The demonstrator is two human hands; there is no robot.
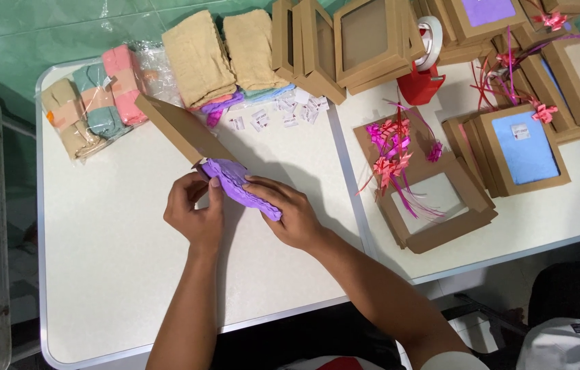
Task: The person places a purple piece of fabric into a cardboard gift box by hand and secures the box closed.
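Both hands pinch a folded purple cloth [238, 186] above the white table [105, 274]: left hand [196, 209] clamps its upper end, thumb on top; right hand [290, 211] presses fingers flat along its lower edge. A brown cardboard box [180, 127] tilts open just behind, touching the cloth. Pink ribbon bows [393, 154] lie well apart, right.

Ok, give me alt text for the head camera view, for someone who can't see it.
Two bare hands, left hand and right hand, hold a folded purple cloth against a flat brown cardboard box over a white table. Folded towels, windowed gift boxes and pink ribbon bows lie around.
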